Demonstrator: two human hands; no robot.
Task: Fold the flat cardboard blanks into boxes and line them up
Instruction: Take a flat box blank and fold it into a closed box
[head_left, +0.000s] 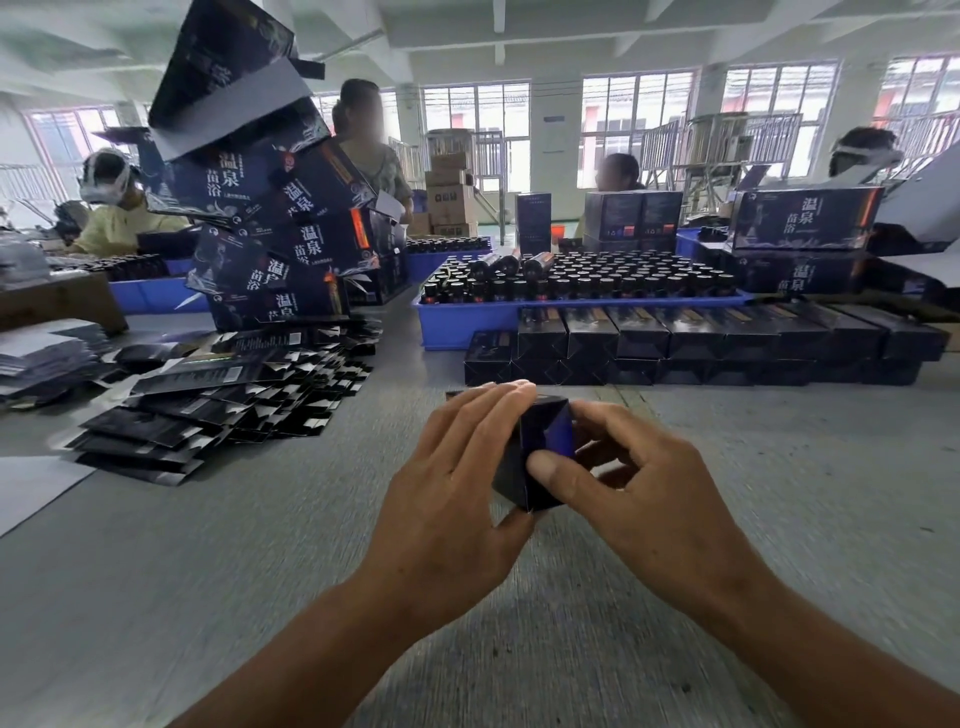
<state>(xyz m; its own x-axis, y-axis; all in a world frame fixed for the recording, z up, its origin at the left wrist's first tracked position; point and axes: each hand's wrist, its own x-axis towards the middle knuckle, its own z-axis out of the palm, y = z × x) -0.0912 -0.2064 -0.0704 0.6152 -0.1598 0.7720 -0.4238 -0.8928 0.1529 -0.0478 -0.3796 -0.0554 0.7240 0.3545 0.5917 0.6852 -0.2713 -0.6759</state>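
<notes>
Left hand (457, 478) and right hand (618, 467) both grasp one dark box (535, 457) above table (208, 597), near front centre; right thumb presses near end face, left fingers wrap far side. Box looks squared up, end closing – judged nearly done, not yet placed. Far end and flaps hidden by hands; motion blur softens edges. Left, blanks (223, 400) lie in big loose heap – plenty left. Beyond, row (701, 343) of finished boxes, stacked two high, lined before blue tray (467, 325) of bottles (597, 280). Row's right end cut off
</notes>
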